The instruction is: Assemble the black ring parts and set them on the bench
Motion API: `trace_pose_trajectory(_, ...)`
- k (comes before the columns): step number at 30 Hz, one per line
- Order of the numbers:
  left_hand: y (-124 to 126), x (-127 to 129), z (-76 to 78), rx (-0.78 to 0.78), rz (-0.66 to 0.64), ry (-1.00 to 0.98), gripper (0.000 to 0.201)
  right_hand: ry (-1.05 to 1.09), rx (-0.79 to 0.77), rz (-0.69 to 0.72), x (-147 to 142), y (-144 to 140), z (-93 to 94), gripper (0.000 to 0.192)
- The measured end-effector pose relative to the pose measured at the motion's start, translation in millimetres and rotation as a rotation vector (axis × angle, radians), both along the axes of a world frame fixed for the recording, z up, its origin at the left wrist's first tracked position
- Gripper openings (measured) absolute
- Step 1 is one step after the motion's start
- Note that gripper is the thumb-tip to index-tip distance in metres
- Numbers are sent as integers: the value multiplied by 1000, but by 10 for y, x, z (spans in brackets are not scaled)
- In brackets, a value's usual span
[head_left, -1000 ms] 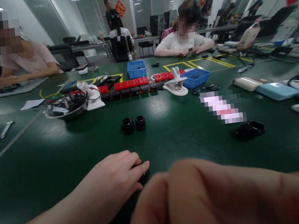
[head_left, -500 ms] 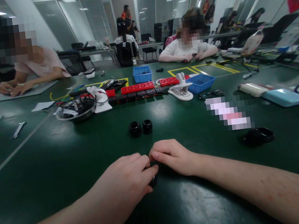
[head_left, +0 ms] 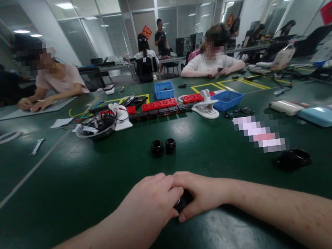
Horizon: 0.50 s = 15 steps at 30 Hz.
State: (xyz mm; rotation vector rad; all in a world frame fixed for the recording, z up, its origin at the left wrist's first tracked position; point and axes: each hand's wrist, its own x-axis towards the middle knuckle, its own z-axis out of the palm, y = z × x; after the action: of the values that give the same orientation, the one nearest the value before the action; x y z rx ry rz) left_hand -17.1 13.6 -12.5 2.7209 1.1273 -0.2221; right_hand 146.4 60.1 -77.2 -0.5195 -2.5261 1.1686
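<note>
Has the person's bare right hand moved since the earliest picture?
Yes, the right hand moved forward, toward the two black, glossy, ring-shaped parts.

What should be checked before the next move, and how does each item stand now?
1. Left hand on the black part: ok, it covers the part's left side.
2. Right hand at the same part: ok, curved about its right side.
3. Part in clear view: not ok, mostly hidden by the hands.
4. Firmness of grip: cannot tell.
5. Two black ring-shaped pieces clear of both hands: ok, standing beyond them.
</note>
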Motion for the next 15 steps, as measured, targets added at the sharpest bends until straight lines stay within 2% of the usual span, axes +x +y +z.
trace_pose_trajectory(4,35,-46,36,-91,63,-92,37,79,0,1,-3,-2,0,47)
trace_pose_trajectory(7,79,-165,88,-220,132,-242,55,132,-16,-17,11,-25,2,70)
trace_pose_trajectory(9,90,-279,64,-240,234,-301,60,116,-44,-69,23,-53,-3,86)
trace_pose_trajectory(12,62,-451,-146,-214,369,-326,67,122,-28,-229,24,-113,5,87)
trace_pose_trajectory(15,10,-524,-485,-230,348,-350,89,205,115,-349,-10,-192,47,71)
